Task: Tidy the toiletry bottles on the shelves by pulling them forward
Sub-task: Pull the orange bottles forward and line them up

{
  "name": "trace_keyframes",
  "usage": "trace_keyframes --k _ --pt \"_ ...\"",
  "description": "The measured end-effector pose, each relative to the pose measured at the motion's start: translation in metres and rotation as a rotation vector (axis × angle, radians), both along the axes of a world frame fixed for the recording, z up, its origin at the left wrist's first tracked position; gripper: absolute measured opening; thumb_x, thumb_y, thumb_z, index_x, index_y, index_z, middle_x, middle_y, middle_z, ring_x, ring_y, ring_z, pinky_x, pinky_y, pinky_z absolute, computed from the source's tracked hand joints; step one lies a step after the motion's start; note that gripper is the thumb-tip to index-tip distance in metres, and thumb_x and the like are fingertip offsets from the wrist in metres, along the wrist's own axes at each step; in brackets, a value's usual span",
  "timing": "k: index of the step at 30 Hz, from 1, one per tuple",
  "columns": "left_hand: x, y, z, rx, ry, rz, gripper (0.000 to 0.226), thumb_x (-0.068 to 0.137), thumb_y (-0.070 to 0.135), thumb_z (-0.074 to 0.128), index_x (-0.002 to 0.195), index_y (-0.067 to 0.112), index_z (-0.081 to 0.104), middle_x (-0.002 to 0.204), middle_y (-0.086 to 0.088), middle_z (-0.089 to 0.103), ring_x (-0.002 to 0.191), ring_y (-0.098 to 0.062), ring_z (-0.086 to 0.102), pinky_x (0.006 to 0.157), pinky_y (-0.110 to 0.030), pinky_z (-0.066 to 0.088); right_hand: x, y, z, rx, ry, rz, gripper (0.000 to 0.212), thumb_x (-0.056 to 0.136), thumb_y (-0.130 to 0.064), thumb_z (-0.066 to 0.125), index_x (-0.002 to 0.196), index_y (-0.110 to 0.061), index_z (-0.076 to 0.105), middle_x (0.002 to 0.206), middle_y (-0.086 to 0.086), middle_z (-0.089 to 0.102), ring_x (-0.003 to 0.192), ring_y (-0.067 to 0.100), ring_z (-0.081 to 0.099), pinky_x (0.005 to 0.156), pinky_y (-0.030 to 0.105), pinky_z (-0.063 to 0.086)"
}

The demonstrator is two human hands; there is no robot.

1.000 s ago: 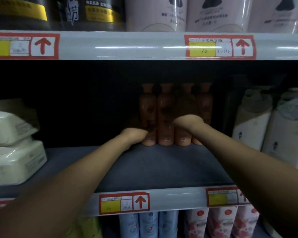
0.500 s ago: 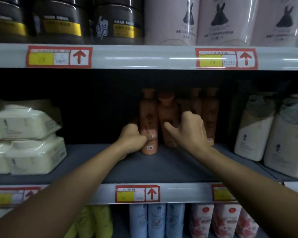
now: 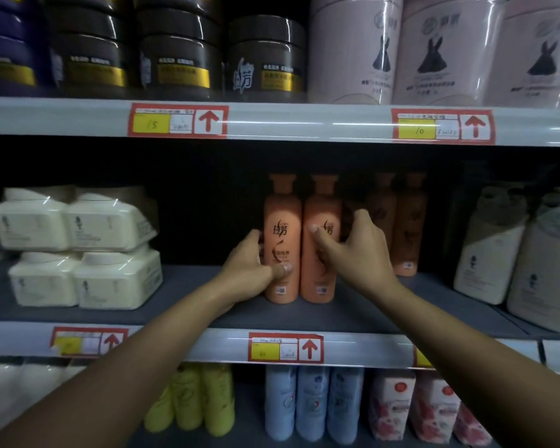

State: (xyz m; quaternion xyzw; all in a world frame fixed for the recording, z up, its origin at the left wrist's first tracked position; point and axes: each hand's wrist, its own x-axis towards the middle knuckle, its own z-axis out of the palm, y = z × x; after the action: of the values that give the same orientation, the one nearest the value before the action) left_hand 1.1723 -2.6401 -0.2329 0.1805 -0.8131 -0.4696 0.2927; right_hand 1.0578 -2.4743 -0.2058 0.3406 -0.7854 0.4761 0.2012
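- Left hand [image 3: 251, 270] grips the left orange shampoo bottle [image 3: 282, 240], fingers curled round its left side and the thumb pressed across its lower front.
- Right hand [image 3: 353, 250] grips the right orange shampoo bottle [image 3: 320, 253], thumb on the front label and fingers wrapped round its right side.
- Both held bottles stand upright and touch each other between the two hands, on the grey middle shelf [image 3: 175, 286], some way back from its front edge.
- Beyond the right hand's fingers, two more orange bottles [image 3: 408, 227] stand upright deeper in the shadow.
- Well out past the left hand sit stacked cream tubs in clear wrap [image 3: 78, 247]; well out past the right hand stand cream refill pouches [image 3: 498, 253].
- Above the hands, the upper shelf carries black jars with yellow bands [image 3: 178, 59] and pink canisters with a rabbit silhouette [image 3: 434, 50].
- Below the wrists, a red-bordered price tag with an up arrow [image 3: 285, 347] is fixed to the shelf edge.
- Under the forearms, the lower shelf shows yellow bottles [image 3: 191, 402] and pale blue bottles [image 3: 311, 402].
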Motion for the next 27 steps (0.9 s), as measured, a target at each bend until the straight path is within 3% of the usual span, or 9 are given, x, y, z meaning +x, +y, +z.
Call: trace_keyframes --k 2,4,6,9,21,27 --pt "0.0 0.004 -0.006 0.007 0.005 0.034 0.077 0.068 0.034 0.091 0.133 0.027 0.05 0.128 0.0 0.07 0.117 -0.018 0.07 0.104 -0.051 0.056 0.001 0.003 -0.007 0.042 -0.068 0.058 0.064 0.074 -0.067 0.075 0.109 -0.02 0.048 0.103 0.001 0.069 0.092 0.023 0.07 0.078 0.05 0.061" --pt "0.002 0.01 -0.011 -0.058 -0.02 0.079 0.091 0.062 0.041 0.095 0.138 0.022 0.049 0.128 0.001 0.068 0.114 -0.017 0.069 0.102 -0.046 0.057 0.0 0.006 -0.018 0.111 -0.145 0.111 0.067 0.074 -0.052 0.085 0.121 -0.021 0.047 0.111 -0.001 0.07 0.1 0.021 0.071 0.086 0.048 0.062" --pt "0.005 0.014 -0.016 -0.123 -0.05 0.131 0.083 0.065 0.033 0.099 0.133 0.02 0.054 0.123 0.002 0.07 0.108 -0.015 0.071 0.099 -0.041 0.059 -0.002 0.008 -0.032 0.174 -0.175 0.141 0.069 0.076 -0.037 0.089 0.131 -0.02 0.051 0.116 -0.003 0.071 0.108 0.019 0.07 0.093 0.044 0.06" --pt "0.006 0.013 -0.02 -0.141 -0.046 0.176 0.069 0.065 0.025 0.1 0.121 0.022 0.06 0.113 0.002 0.074 0.096 -0.011 0.073 0.092 -0.039 0.063 -0.002 0.01 -0.044 0.2 -0.15 0.148 0.059 0.076 -0.03 0.087 0.125 -0.022 0.056 0.112 -0.006 0.072 0.107 0.017 0.07 0.093 0.042 0.059" --pt "0.005 0.005 -0.016 -0.246 -0.118 0.235 0.065 0.073 0.027 0.096 0.128 0.018 0.062 0.122 -0.002 0.072 0.109 -0.018 0.071 0.099 -0.041 0.06 -0.006 -0.006 -0.043 0.225 -0.122 0.132 0.058 0.071 -0.039 0.093 0.118 -0.02 0.065 0.111 -0.004 0.075 0.104 0.015 0.07 0.091 0.037 0.06" --pt "0.003 -0.011 -0.017 -0.279 -0.14 0.277 0.063 0.072 0.029 0.095 0.125 0.019 0.063 0.122 -0.002 0.073 0.111 -0.02 0.07 0.1 -0.044 0.059 -0.01 -0.026 -0.042 0.264 -0.142 0.137 0.063 0.068 -0.044 0.094 0.118 -0.021 0.063 0.114 -0.001 0.072 0.104 0.018 0.069 0.092 0.043 0.061"
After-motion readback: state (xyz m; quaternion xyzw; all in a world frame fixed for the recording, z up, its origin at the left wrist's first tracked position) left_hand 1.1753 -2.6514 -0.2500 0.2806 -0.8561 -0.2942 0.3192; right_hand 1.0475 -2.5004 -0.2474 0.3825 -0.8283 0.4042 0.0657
